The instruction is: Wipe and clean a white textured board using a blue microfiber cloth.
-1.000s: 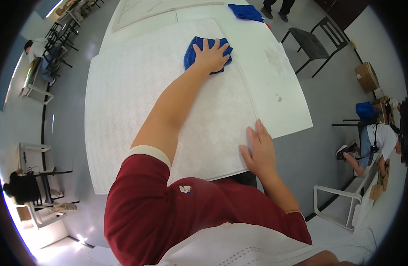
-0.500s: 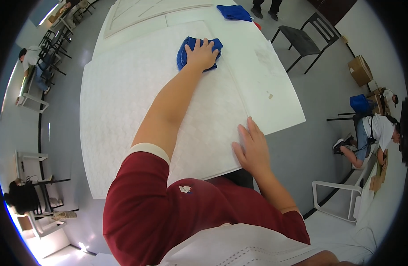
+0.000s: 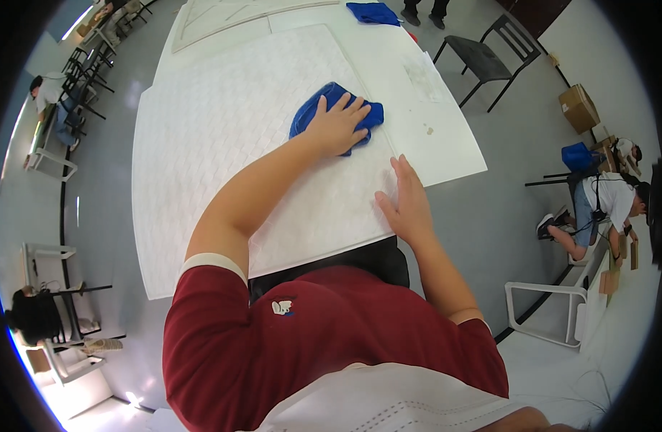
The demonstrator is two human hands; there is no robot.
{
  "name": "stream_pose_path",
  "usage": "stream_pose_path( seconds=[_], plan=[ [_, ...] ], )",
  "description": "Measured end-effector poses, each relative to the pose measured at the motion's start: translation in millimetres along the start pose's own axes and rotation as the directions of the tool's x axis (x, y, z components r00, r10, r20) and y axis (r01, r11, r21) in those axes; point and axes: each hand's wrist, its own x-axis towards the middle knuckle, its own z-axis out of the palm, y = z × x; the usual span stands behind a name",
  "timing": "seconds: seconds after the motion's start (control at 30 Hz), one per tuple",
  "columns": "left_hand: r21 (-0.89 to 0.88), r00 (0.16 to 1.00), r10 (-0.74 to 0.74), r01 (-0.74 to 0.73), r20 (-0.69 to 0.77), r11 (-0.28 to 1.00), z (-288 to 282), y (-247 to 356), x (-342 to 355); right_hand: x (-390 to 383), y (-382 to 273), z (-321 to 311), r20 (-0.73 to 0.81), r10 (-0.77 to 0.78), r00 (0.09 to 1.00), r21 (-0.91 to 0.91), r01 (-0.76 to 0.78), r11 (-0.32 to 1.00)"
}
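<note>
A blue cloth lies bunched on a large white panel that has a faint raised pattern. My left hand presses the cloth down from above, its fingers spread over it and partly hiding it. Close to the panel's right edge, my right hand is held with its fingers extended and the thumb apart, holding nothing. Whether its palm side touches the panel is hard to tell. Under the panel is a white table, showing at the right and far side.
A second blue cloth and another white panel with raised lines lie at the far end. To the right stand a black chair and a cardboard box. A person bends over work at far right; another stands beyond the table.
My left hand and the blue cloth have moved nearer to me and to the right across the panel. My right hand remains by the panel's right edge, fingers closer together.
</note>
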Motion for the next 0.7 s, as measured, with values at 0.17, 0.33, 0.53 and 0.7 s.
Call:
stream_pose_path(
  seconds=[0.17,0.33,0.53,0.7],
  plan=[
    [-0.084,0.990,0.137,-0.134,0.031,0.987,2.3,22.9,-47.7,12.1,13.1,2.3,-0.123,-0.041,0.992,0.041,0.046,0.998],
    [-0.618,0.954,0.281,-0.281,-0.101,0.734,-13.8,16.3,-93.1,43.2,-23.5,-10.2,-0.126,-0.147,0.981,0.114,0.162,0.980],
    [-0.507,0.936,-0.200,0.027,-0.290,0.861,-66.9,-38.3,-214.2,45.0,-75.0,10.8,0.393,-0.282,0.875,-0.212,0.385,0.898],
    [-0.305,0.873,-0.445,0.376,-0.200,0.875,-52.0,-35.3,-297.9,46.8,-60.1,28.7,0.478,-0.182,0.859,-0.302,0.355,0.885]
  ],
)
